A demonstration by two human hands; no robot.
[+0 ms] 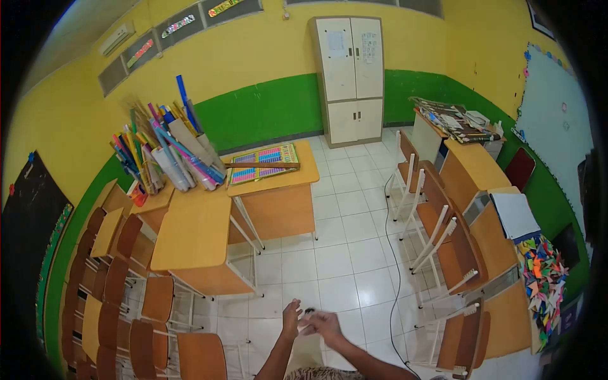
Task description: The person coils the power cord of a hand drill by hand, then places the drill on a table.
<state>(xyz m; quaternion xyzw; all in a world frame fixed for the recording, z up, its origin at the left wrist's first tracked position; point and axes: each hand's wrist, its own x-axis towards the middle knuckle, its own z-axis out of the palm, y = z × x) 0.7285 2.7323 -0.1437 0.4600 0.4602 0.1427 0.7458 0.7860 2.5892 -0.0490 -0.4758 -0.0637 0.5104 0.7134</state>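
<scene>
Both hands are in front of my body at the bottom middle of the head view, above the tiled floor [358, 253]. My left hand [291, 319] is raised with its fingers stretched upward, close beside the right one. The fingers of my right hand [327, 326] are bent in a pinch pointing toward the left palm. Between the two hands shows something pale and thin, and a small dark thing [309, 310] appears just above the right fingertips. What the right fingers grip is too small to make out.
A wooden desk [192, 231] stands ahead left, with rolled papers [171, 161] and a colourful chart [263, 164] beyond. Chairs [201, 356] line the left, more chairs [443, 215] the right. A black cable [396, 272] crosses the floor. A cabinet [351, 82] stands at the back.
</scene>
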